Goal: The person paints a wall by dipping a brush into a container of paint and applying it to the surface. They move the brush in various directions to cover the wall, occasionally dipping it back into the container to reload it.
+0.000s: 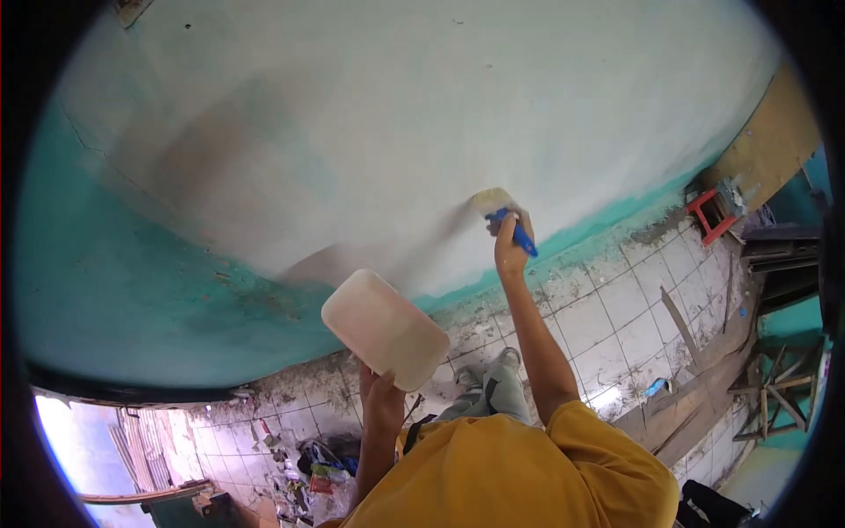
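My right hand [510,236] is wrapped round the blue handle of a wide paintbrush [526,242]. Its pale bristles point up and left, right at the wall [378,150], which has a whitish coat over turquoise. Lower and to the left, my left hand [382,400] grips the near end of a pale rectangular plastic tub [385,330] with rounded corners. The tub is tilted in front of the wall's lower part, and some of the left fingers are hidden beneath it.
Dirty white floor tiles [607,317] run along the wall's foot. A red stool [709,216] stands at the right, near long wooden boards [695,387] on the floor. Clutter and plastic bags [326,480] lie at the lower left. A wooden frame [779,392] stands far right.
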Demonstrator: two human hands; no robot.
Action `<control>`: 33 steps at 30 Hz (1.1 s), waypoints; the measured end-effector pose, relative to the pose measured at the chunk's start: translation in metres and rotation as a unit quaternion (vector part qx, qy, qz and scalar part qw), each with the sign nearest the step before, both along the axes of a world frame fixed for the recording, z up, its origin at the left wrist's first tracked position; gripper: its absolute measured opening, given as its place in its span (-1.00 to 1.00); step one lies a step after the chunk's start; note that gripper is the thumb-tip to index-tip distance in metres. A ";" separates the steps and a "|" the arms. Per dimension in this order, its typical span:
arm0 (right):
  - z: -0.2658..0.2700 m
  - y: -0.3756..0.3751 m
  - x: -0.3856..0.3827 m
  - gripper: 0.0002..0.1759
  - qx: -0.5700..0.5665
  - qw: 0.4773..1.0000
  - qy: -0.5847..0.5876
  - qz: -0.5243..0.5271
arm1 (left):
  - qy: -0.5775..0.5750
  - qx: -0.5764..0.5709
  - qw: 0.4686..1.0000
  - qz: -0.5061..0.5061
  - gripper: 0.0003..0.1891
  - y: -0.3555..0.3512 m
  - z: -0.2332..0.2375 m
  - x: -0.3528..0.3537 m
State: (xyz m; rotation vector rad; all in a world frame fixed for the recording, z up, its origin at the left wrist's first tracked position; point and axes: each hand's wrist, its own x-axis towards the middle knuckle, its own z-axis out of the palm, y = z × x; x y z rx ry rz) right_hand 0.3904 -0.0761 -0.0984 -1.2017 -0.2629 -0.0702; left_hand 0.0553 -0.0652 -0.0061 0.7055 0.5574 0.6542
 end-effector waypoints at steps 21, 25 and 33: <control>0.023 0.004 0.005 -0.63 -0.025 0.999 -0.038 0.022 | -0.015 0.003 1.000 -0.006 -0.28 0.003 -0.008 -0.006; 0.152 0.015 0.020 -0.63 0.035 0.990 -0.132 0.026 | -0.010 -0.011 1.000 0.006 -0.27 0.002 -0.011 -0.006; 0.141 0.016 0.028 -0.62 0.108 0.986 -0.111 0.061 | -0.007 0.007 1.000 0.009 -0.26 0.001 -0.009 0.001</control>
